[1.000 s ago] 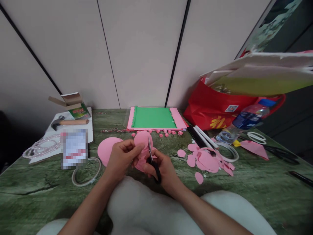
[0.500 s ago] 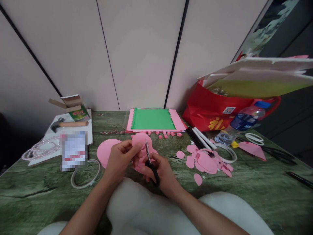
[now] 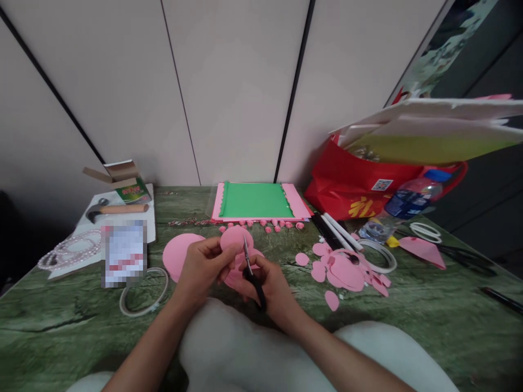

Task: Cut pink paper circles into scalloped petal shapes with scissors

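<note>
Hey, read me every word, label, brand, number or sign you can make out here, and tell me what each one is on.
"礼", as it appears: large yellow character on the red bag.
QR code: a printed square on the same bag, too small to decode.
Small cardboard box: characters on its green side, too blurred to read.
Plastic bottle: blue label, lettering too blurred to read.
Packet: pixelated, unreadable.
No numbers are legible.

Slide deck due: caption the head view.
Left hand pinches pink paper; right hand holds scissors near its edge.
</note>
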Motion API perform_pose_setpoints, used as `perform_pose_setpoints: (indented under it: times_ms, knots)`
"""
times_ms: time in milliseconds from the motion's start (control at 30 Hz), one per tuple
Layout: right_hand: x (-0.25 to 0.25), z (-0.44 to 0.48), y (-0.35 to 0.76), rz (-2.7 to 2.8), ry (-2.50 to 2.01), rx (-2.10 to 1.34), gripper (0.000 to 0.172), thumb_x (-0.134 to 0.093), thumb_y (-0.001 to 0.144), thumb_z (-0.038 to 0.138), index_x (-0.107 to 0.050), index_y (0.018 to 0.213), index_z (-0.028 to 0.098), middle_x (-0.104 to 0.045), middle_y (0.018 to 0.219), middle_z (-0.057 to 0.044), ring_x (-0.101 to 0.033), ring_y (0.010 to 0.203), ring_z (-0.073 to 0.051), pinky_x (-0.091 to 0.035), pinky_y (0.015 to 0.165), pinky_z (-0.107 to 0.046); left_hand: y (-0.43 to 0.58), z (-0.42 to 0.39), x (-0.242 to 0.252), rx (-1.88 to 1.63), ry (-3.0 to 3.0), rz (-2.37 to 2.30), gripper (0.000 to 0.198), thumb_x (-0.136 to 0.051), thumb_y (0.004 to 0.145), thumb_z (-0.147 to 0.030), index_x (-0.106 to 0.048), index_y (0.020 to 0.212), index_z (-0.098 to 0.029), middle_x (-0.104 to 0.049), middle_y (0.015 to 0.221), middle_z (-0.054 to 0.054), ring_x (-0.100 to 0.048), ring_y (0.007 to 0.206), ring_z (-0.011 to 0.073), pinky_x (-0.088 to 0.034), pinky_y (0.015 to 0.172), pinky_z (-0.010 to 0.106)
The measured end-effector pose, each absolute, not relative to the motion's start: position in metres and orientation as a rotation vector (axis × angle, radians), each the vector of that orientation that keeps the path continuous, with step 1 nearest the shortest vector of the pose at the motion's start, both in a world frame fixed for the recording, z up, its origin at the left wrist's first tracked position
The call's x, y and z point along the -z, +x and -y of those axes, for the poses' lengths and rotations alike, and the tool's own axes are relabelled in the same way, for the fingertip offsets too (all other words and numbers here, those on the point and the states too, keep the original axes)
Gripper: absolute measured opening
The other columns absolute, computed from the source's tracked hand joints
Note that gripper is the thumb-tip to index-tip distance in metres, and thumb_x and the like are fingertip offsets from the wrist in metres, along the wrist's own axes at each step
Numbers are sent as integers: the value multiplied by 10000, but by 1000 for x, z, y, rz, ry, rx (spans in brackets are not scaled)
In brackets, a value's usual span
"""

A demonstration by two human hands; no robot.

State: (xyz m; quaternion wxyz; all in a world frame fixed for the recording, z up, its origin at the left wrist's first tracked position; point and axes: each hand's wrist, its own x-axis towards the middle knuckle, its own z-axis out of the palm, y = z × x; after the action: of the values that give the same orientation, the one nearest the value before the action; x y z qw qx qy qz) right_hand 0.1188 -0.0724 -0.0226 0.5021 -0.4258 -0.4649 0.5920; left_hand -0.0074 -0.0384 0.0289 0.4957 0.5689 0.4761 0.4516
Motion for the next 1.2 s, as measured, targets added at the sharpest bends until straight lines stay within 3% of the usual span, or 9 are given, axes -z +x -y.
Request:
perform_pose_setpoints:
  times_ms: [800,1200]
  knots:
    - [19,73,121,1086,-1019,-1451,316,-740,544,331,-503,698,188,-521,421,80,-429,341,-69,-307,353,-168,-10,38,-26,-1143,1318,-1111,247,-658,708,-318,-568,547,-153,-493,403,-59,-382,316,34,-266,321,153]
    - [16,75,118,1104,-1045,-1456,323,-723,556,383,-515,709,188,-511,416,82,-437,341,-73,-313,358,-173,-7,38,-26,-1220,1247,-1047,187,-664,710,-268,-591,589,-145,-532,439,-61,-405,316,30,-299,309,140]
